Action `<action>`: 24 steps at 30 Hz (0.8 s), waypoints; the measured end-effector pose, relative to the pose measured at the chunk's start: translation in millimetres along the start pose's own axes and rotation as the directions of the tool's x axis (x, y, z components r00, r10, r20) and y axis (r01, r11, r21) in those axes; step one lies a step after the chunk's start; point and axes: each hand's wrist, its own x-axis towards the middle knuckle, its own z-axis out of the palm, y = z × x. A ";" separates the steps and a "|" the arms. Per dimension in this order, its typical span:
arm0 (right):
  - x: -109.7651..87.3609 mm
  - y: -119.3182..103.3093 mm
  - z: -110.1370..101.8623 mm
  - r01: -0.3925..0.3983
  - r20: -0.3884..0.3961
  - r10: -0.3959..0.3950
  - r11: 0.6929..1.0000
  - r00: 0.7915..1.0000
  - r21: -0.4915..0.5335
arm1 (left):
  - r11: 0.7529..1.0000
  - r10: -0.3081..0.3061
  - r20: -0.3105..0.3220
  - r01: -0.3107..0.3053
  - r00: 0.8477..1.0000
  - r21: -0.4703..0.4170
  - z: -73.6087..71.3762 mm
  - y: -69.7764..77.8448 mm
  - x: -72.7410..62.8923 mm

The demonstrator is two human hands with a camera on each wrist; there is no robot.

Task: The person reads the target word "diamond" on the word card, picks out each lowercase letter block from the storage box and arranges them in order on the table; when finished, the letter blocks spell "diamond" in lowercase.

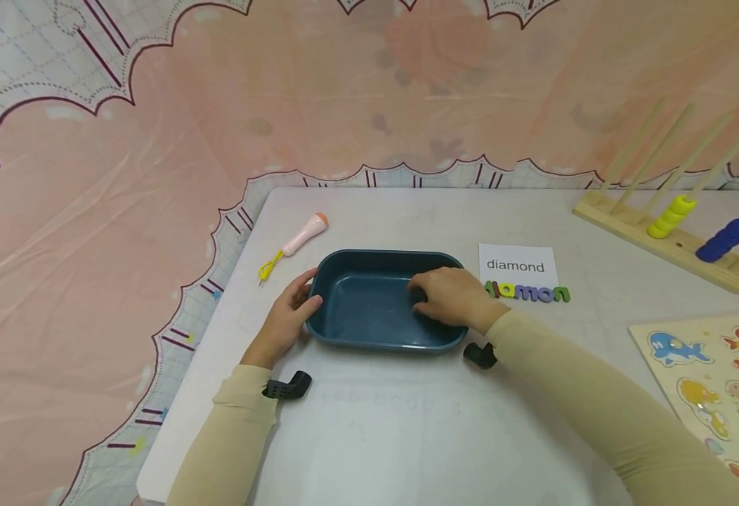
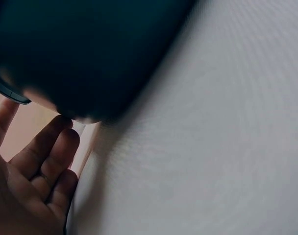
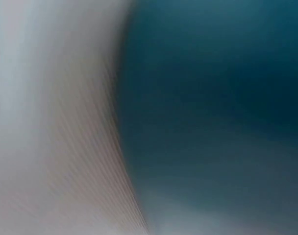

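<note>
A dark blue-green rectangular tray (image 1: 369, 309) with rounded corners stands on the white table. At its left end my left hand (image 1: 284, 316) grips the rim, thumb on top and fingers against the outer wall. The left wrist view shows bent fingers of my left hand (image 2: 41, 166) beside the tray's side (image 2: 90, 49). My right hand (image 1: 452, 295) reaches over the right end, its bent fingers down inside. Whether anything is between those fingertips is hidden. In the right wrist view only the blurred tray wall (image 3: 212, 107) shows.
Right of the tray lies a card (image 1: 518, 261) reading "diamond", with a row of coloured letters (image 1: 527, 292) below it. A pink-handled tool with a yellow end (image 1: 300, 239) lies at the upper left. Farther right are a wooden bead stand (image 1: 660, 239) and an animal puzzle board (image 1: 673, 393).
</note>
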 end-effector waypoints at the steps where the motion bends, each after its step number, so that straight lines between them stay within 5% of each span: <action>1: 0.1 -0.5 0.5 -0.008 -0.009 0.008 1.000 1.000 -0.015 | 1.000 0.006 -0.003 -0.006 1.000 0.001 -0.1 -0.3 0.2; 7: 1.0 -2.3 0.9 -0.031 -0.036 0.028 0.996 0.999 -0.080 | 1.000 0.028 -0.014 -0.028 1.000 0.012 -0.8 -0.3 2.0; 17: -0.3 -0.9 -2.9 0.014 0.023 -0.013 1.000 1.000 -0.023 | 0.999 -0.033 0.005 0.033 0.999 -0.010 -1.1 -1.0 4.9; 24: 0.5 1.1 1.9 0.041 -0.002 -0.041 0.998 0.999 -0.050 | 1.000 -0.018 0.006 0.018 1.000 -0.007 -0.2 -4.3 3.8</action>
